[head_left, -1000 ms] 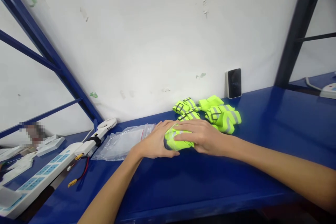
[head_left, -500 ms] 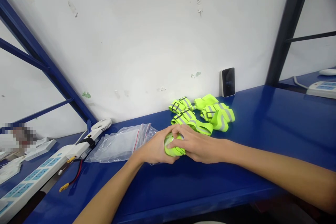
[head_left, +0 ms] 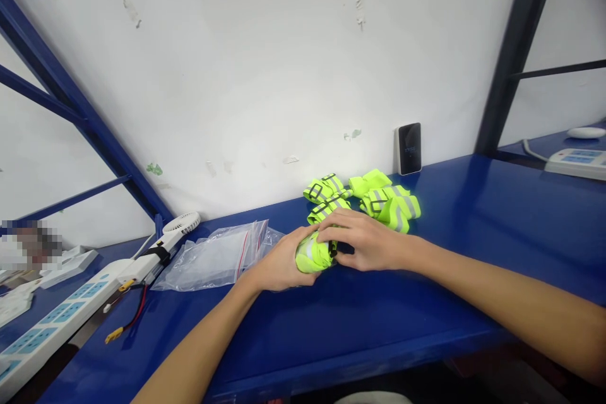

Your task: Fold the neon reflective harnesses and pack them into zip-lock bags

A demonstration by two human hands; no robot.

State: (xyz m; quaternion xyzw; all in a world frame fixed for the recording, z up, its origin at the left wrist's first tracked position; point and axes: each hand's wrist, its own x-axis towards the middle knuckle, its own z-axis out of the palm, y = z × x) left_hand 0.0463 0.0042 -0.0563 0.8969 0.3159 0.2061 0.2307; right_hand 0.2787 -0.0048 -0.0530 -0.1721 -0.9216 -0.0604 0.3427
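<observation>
The widest room lies on the right of the table (head_left: 497, 218), beyond the right forearm, reaching back to the post (head_left: 506, 50). The near strip between the forearms is passable too. The roll (head_left: 312, 255) fills the space between the left hand (head_left: 281, 260) and right hand (head_left: 367, 240). Behind them, straps (head_left: 402, 209) and the device (head_left: 409, 149) obstruct the way to the wall (head_left: 237, 76). Bags (head_left: 213, 259), fan (head_left: 182, 223) and cable (head_left: 137, 314) crowd the left. A gap between bags and straps seems narrow, its near end hidden.
</observation>
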